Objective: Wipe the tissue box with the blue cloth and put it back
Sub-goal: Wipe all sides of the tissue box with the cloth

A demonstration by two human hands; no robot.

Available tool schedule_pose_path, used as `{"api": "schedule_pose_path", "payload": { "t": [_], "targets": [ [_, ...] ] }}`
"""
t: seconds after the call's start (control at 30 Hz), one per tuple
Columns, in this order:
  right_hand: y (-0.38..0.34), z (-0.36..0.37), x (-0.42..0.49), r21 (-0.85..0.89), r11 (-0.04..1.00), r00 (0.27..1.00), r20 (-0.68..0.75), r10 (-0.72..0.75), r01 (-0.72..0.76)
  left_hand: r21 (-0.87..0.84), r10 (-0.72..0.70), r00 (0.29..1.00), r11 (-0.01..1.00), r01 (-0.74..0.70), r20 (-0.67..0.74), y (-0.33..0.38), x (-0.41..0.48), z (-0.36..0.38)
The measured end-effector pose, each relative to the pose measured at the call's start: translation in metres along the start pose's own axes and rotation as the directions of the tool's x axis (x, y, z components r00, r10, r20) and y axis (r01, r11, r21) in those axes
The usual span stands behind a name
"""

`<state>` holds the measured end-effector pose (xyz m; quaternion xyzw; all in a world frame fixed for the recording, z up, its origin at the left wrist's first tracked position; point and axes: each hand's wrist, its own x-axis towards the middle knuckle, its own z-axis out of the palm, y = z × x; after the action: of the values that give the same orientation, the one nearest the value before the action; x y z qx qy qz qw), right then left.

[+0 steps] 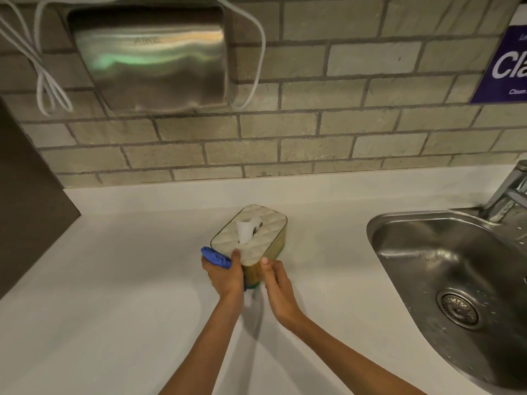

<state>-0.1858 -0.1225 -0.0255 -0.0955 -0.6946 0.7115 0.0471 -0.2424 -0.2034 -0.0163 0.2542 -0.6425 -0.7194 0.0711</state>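
Note:
The tissue box [256, 238] has a quilted cream top, a gold-green side and a white tissue sticking up from its slot. It stands on the white counter [128, 280]. My left hand [225, 273] presses the bunched blue cloth [215, 258] against the box's near left corner, thumb on the top edge. My right hand [275, 277] grips the box's near right side, thumb up by the rim. The lower part of the near face is hidden between my hands.
A steel sink [445, 275] with a drain and a tap [510, 189] lies to the right. A steel hand dryer [154, 58] and white cables hang on the brick wall behind. A dark panel [25, 201] borders the counter's left; a purple sign [504, 61] is upper right.

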Motion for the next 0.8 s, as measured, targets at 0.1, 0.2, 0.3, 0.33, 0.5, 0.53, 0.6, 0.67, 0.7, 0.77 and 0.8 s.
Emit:
{"api": "schedule_pose_path", "payload": {
  "t": [0.1, 0.2, 0.3, 0.33, 0.5, 0.53, 0.6, 0.67, 0.7, 0.77, 0.8],
  "targets": [
    [-0.001, -0.010, 0.005, -0.046, 0.999, 0.999, -0.053, 0.008, -0.010, 0.079, -0.017, 0.998, 0.997, 0.013, 0.058, 0.006, 0.013, -0.011],
    [0.000, -0.029, 0.026, -0.097, 0.995, 0.958, -0.286, 0.006, -0.036, 0.137, -0.001, 0.994, 0.991, -0.014, 0.106, 0.012, 0.025, -0.019],
    [-0.001, -0.046, 0.046, -0.084, 0.995, 0.937, -0.348, 0.022, -0.055, 0.198, 0.030, 0.995, 0.979, -0.049, 0.099, 0.020, 0.034, -0.021],
    [-0.001, -0.049, 0.050, -0.075, 0.996, 0.943, -0.331, 0.029, -0.057, 0.212, 0.035, 0.995, 0.976, -0.053, 0.092, 0.023, 0.037, -0.020],
    [0.003, -0.046, 0.057, -0.097, 0.995, 0.971, -0.240, 0.011, -0.035, 0.235, -0.003, 0.998, 0.972, -0.010, 0.055, 0.035, 0.045, -0.014],
    [0.003, -0.047, 0.059, -0.085, 0.996, 0.971, -0.236, 0.020, -0.041, 0.189, -0.029, 0.999, 0.982, 0.021, 0.039, 0.038, 0.046, -0.014],
    [0.002, -0.051, 0.061, -0.066, 0.996, 0.971, -0.235, 0.044, -0.061, 0.076, -0.093, 0.995, 0.993, 0.090, 0.025, 0.046, 0.046, -0.016],
    [0.000, -0.053, 0.063, -0.084, 0.995, 0.955, -0.294, 0.028, -0.055, -0.021, -0.124, 0.992, 0.992, 0.125, 0.039, 0.056, 0.044, -0.020],
    [-0.004, -0.053, 0.062, -0.113, 0.993, 0.934, -0.356, -0.010, -0.032, -0.081, -0.131, 0.990, 0.988, 0.135, 0.060, 0.063, 0.042, -0.021],
    [-0.015, -0.050, 0.059, -0.194, 0.978, 0.880, -0.449, -0.153, 0.071, -0.214, -0.150, 0.977, 0.960, 0.181, 0.154, 0.077, 0.036, -0.024],
    [-0.022, -0.046, 0.056, -0.238, 0.960, 0.861, -0.447, -0.243, 0.148, -0.277, -0.151, 0.964, 0.938, 0.210, 0.217, 0.084, 0.032, -0.025]
  ]
}}
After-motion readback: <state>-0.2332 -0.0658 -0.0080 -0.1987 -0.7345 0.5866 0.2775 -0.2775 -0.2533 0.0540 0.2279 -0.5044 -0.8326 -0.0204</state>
